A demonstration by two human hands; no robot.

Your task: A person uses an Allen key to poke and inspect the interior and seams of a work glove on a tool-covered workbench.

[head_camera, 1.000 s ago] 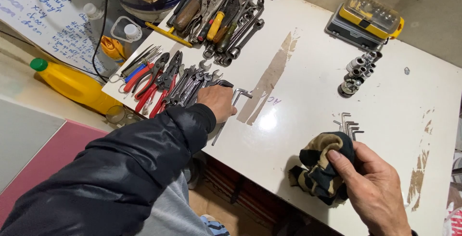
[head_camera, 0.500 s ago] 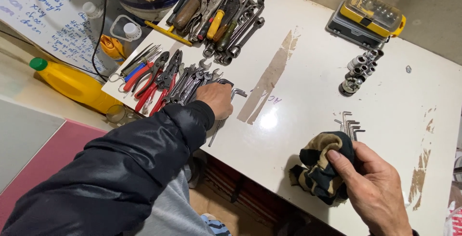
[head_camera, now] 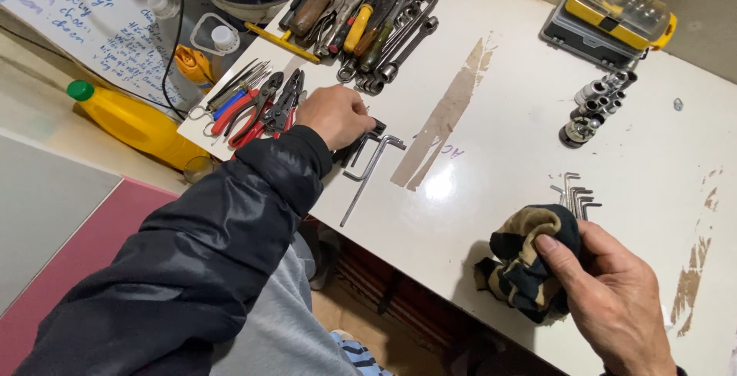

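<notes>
Should the large hex keys (head_camera: 368,163), lying on the white table (head_camera: 507,138) under the curled left hand (head_camera: 335,115) (grasp not discernible), be dragged carelessly, the neighbouring pliers (head_camera: 257,107) could be knocked off, while a dark rag (head_camera: 528,262) is clenched by the right hand (head_camera: 614,299).

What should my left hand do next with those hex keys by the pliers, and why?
Probably close the left hand on one long hex key and carry it toward the cloth that the right hand holds. The keys lie loose under the fingers, and smaller hex keys already sit beside the cloth.
</notes>
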